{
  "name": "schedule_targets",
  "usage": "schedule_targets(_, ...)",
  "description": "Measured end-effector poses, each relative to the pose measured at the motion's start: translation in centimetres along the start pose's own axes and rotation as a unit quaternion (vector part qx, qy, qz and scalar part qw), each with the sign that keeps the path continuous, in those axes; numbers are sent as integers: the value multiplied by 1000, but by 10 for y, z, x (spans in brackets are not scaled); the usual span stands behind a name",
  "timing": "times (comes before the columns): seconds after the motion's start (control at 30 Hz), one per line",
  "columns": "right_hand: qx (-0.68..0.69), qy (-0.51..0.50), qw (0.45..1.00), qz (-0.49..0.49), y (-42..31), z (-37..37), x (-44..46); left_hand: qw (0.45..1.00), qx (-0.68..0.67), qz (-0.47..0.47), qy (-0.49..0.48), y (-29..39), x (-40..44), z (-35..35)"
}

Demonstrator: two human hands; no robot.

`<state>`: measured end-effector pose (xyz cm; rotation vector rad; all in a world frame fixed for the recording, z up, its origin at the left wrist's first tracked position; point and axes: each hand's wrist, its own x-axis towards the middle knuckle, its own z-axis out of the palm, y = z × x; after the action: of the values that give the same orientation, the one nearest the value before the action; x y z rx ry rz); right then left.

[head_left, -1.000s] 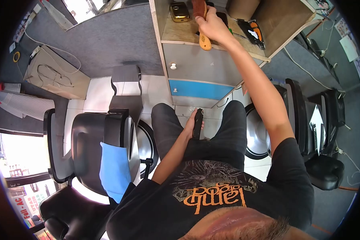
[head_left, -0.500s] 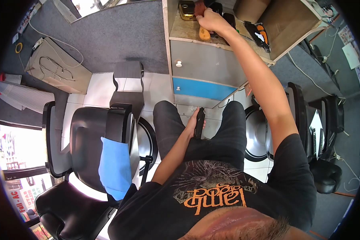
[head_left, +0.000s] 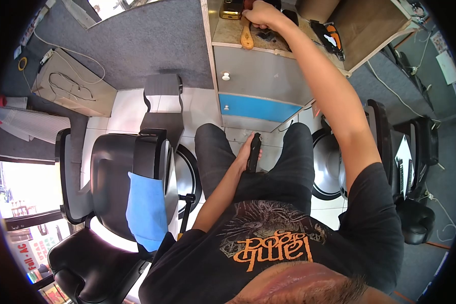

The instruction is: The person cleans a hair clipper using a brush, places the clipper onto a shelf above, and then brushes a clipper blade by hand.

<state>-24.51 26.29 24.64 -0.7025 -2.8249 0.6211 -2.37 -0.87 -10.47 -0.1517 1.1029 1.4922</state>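
Observation:
My left hand (head_left: pixel 249 152) is low between my knees, its fingers wrapped round a black hair clipper (head_left: pixel 255 149) that stands roughly upright. Stretched out to the open shelf, my right hand (head_left: pixel 263 15) has curled fingers at the upper end of a wooden-handled brush (head_left: pixel 247 39). The pale handle points toward me over the shelf's front; the brush's far end is hidden by the hand. A gold clipper (head_left: pixel 231 9) lies just left of that hand. To its right, a black and orange clipper (head_left: pixel 333 38) rests on the shelf.
The wooden cabinet (head_left: pixel 263 68) with a blue drawer (head_left: pixel 258 109) stands before my knees. A black barber chair (head_left: pixel 111 177) with a blue cloth (head_left: pixel 147 213) is on my left. Another chair (head_left: pixel 415 218) is at right. A cable-draped box (head_left: pixel 71 86) stands by the left wall.
My right hand has shifted slightly left and farther back on the shelf. The brush handle has moved left and shows more of its length. My left hand keeps the clipper in nearly the same place.

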Motion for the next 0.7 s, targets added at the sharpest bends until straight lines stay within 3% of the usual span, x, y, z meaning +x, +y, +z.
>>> schedule_targets(0.07,-16,61,998,-6,-3,-25,-32,1000,-1,2,1,2,-1,0)
schedule_targets(0.1,-15,190,980,-53,9,-40,-55,1000,-4,4,-1,4,-4,1)
schedule_targets(0.17,9,238,967,-88,13,-60,-87,1000,-16,10,-6,4,-4,2)
schedule_targets(0.23,59,236,963,-116,22,-73,-118,999,-30,18,-14,2,0,-1)
schedule_targets(0.33,17,268,955,-125,52,-66,-130,999,-29,-6,-16,2,6,-2)
schedule_targets(0.43,31,259,961,-96,74,-63,-159,999,-21,-4,-24,2,5,1)
schedule_targets(0.53,81,306,937,-147,90,-54,-180,1000,7,-20,-8,3,5,2)
schedule_targets(0.63,193,261,941,-93,77,-31,-241,1000,-2,2,-4,9,-3,6)
schedule_targets(0.67,243,193,950,-20,73,-16,-267,998,-11,57,4,18,-11,15)
schedule_targets(0.7,308,162,937,-40,78,12,-289,994,-21,109,12,30,-29,29)
